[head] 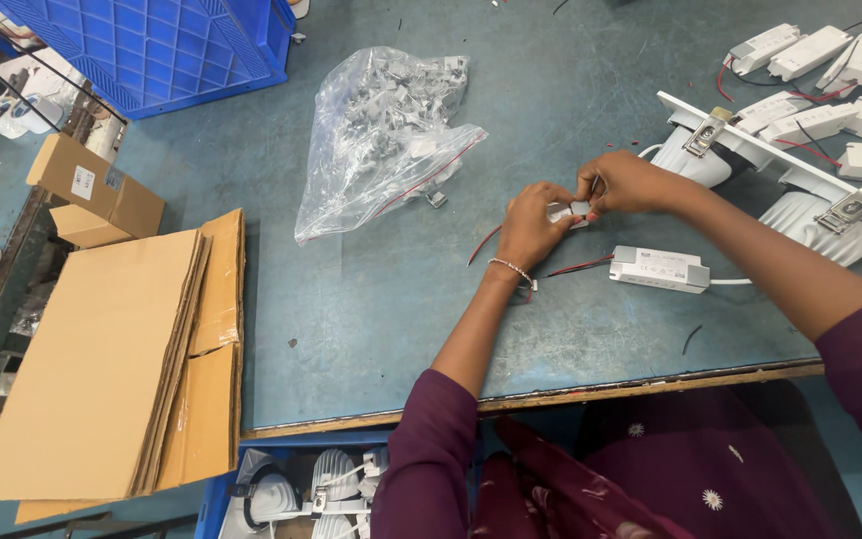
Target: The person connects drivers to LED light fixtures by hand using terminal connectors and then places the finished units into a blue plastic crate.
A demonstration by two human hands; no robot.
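My left hand (pixel 532 226) and my right hand (pixel 627 183) meet over the grey-blue table (pixel 371 329), both pinching a small white connector (pixel 569 211). Red and black wires (pixel 581 267) run from it toward a white rectangular driver box (pixel 659 269) lying just below my right hand. A clear plastic bag of small metal clips (pixel 383 135) lies to the left of my hands. A bracelet circles my left wrist.
Several white driver boxes (pixel 820 50) and white round lamp housings with metal clips (pixel 830 205) sit at the right. Flat cardboard sheets (pixel 112 359) and small boxes (pixel 97 185) lie at the left, a blue crate (pixel 162 40) behind. More lamp housings (pixel 321 479) fill a bin under the table.
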